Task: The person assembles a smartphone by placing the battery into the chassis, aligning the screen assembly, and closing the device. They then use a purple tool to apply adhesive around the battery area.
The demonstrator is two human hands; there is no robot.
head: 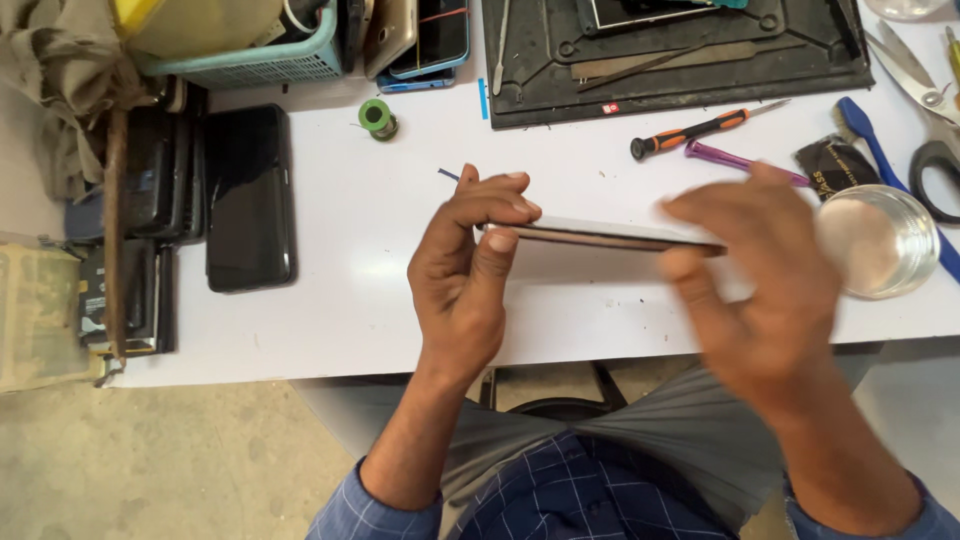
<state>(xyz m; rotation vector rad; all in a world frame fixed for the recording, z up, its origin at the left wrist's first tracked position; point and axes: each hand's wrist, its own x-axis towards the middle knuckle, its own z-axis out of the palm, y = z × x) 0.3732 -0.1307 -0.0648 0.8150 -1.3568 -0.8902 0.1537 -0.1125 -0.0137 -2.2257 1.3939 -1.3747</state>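
The left hand [465,265] pinches one end of a thin phone [600,234] with its fingers pressed together. The right hand [760,270] is blurry, fingers curled around the other end, beside a glass dish [885,240].

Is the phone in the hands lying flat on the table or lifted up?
Lifted: both hands, left and right, hold the phone edge-on above the white table.

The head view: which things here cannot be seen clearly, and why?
- Right hand: motion blur hides its grip.
- Phone: seen edge-on; its faces are hidden.
- Scissors: cut off by the right edge.
- Basket: the top edge cuts off its contents.
- Left hand: sharp, pinching the phone's end.
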